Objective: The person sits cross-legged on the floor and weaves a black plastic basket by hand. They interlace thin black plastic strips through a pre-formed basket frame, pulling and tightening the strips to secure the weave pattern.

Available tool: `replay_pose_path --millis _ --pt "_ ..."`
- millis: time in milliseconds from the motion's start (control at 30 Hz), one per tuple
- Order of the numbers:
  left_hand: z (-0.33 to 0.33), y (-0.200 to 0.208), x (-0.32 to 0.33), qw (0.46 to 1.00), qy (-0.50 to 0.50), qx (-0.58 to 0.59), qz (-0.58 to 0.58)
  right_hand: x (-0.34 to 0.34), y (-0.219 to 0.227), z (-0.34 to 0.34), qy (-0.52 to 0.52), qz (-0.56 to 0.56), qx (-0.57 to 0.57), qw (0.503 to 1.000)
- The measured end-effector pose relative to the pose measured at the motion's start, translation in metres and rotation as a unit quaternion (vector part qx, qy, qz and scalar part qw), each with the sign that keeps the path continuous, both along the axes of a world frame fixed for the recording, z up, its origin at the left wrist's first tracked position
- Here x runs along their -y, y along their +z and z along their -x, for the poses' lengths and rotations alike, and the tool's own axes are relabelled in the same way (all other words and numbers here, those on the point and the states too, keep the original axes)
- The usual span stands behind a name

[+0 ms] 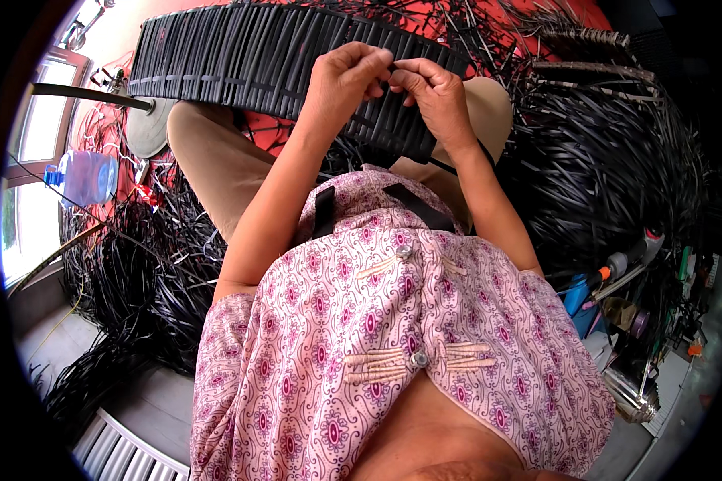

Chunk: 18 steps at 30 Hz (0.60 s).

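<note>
A long curved panel (217,60) wrapped in black strips lies across my lap, with a narrow black band woven along it. Above its right half, my left hand (346,76) is closed, thumb and forefinger pinched together; what they hold is too small to make out. Close beside it, my right hand (437,94) is closed too, its thumb and fingertips pinching what looks like the thin end of a black strip. The fingertips of both hands almost meet. Another black strip (488,154) runs past my right wrist.
Loose black strips lie in big heaps at the right (610,168) and left (128,264) on a red floor covering (269,136). A clear blue jug (88,178) stands at left, near a round grey base (148,128). Tools, including an orange-and-grey one (618,263), lie at right.
</note>
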<state>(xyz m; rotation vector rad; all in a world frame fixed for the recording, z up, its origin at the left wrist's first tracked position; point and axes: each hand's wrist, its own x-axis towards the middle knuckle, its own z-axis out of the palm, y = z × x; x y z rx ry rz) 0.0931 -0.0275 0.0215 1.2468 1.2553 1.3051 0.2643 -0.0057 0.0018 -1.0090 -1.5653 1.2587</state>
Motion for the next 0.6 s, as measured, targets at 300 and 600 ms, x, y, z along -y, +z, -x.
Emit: replay_pose_path --millis 300,600 --pt "-0.013 -0.031 -0.022 0.875 0.114 -0.467 -0.059 -0.003 -0.010 0.009 -0.081 0.042 -0.071 0.993" --pt "-0.001 -0.038 -0.027 0.936 0.103 -0.330 -0.064 -0.007 -0.010 0.022 -0.139 0.024 0.014 0.990"
